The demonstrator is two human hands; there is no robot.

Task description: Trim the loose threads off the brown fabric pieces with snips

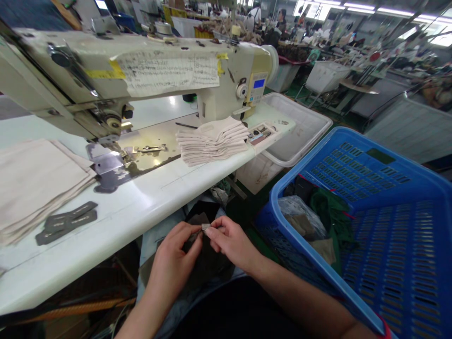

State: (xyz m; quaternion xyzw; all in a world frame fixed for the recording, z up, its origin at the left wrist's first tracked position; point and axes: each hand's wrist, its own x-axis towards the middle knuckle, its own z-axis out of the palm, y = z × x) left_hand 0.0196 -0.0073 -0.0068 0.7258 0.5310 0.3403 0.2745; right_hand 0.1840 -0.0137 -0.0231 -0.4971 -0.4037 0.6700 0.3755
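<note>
Over my lap, my left hand [179, 247] pinches the edge of a dark brown-grey fabric piece [212, 263]. My right hand [231, 240] has thumb and fingers closed on a small light-grey tab [205, 227] at that fabric's edge. The two hands' fingertips almost meet there; what lies under them is partly hidden. In front stands a sewing machine [183, 70] on a white table [141, 202]. A folded stack of cream cloth pieces [212, 141] lies right of its needle area, and a flat cream stack [38, 179] lies to the left.
Grey fabric strips with slots [67, 221] lie near the table's front edge. A blue plastic basket [391, 188] with green cloth and a plastic bag stands close on my right. Behind it is a white bin [300, 127]. Small tools sit in a table recess [261, 133]. People work far back.
</note>
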